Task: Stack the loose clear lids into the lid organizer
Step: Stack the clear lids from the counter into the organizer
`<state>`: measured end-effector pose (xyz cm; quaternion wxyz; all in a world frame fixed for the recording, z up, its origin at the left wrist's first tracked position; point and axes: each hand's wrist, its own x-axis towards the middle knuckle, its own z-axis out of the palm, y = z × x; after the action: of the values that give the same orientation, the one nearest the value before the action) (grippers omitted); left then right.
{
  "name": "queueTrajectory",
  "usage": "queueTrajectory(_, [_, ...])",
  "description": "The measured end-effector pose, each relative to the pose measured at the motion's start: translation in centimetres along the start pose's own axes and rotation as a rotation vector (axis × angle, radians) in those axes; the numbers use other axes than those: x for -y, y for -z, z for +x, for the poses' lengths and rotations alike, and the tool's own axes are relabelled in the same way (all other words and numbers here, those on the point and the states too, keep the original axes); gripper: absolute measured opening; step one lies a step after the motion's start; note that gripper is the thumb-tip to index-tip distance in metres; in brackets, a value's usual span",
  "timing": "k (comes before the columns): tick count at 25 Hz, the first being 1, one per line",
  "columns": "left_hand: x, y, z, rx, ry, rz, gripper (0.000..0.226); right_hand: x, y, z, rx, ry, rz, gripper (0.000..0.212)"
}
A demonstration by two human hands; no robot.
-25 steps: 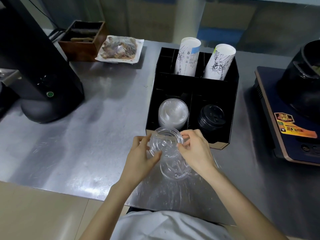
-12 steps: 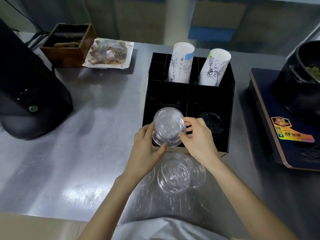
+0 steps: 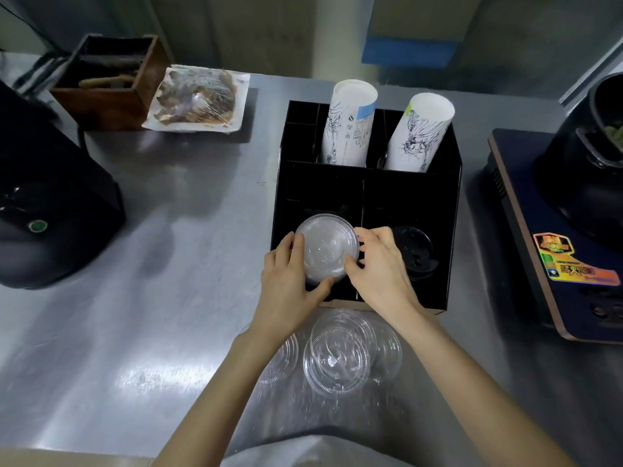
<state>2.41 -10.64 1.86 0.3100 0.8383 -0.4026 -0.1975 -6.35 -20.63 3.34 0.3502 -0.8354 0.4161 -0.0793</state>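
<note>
A clear round lid (image 3: 326, 251) is held between both hands over the front left compartment of the black lid organizer (image 3: 451, 210). My left hand (image 3: 290, 288) grips its left and lower rim; my right hand (image 3: 379, 267) grips its right rim. The clear stack in that compartment is hidden beneath the lid. Black lids (image 3: 416, 252) fill the front right compartment. Several loose clear lids (image 3: 337, 353) lie overlapping on the steel counter just in front of the organizer, between my forearms.
Two stacks of paper cups (image 3: 349, 124) lean in the organizer's back compartments. A black machine (image 3: 50, 210) stands at left, a wooden box (image 3: 108, 79) and a wrapped food tray (image 3: 197, 99) at back left, a cooker with a black pot (image 3: 573, 210) at right.
Both hands carried the clear lid from above the loose pile forward and down into the organizer's front left compartment. The view shifted forward with them.
</note>
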Motion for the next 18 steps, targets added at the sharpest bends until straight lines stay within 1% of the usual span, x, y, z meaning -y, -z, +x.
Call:
queueTrajectory(3, [0.1, -0.2, 0.4, 0.011, 0.003, 0.035, 0.076, -0.1, 0.0, 0.1, -0.005, 0.009, -0.023, 0.041])
queueTrajectory(6, [0.2, -0.1, 0.2, -0.011, -0.004, 0.061, 0.077, -0.1, 0.2, 0.0, -0.016, 0.031, -0.076, 0.048])
queueTrajectory(9, [0.3, -0.1, 0.2, -0.05, -0.034, 0.091, 0.078, -0.1, 0.4, -0.4, -0.013, 0.151, -0.14, 0.048])
queueTrajectory(12, [0.4, -0.4, 0.3, -0.041, -0.058, 0.151, 0.082, -0.6, 0.1, -0.8, 0.076, 0.236, -0.246, 0.048])
queueTrajectory(18, [0.6, -0.4, 1.0, -0.032, -0.074, 0.167, 0.078, -1.1, -0.4, -1.2, 0.075, 0.251, -0.277, 0.044])
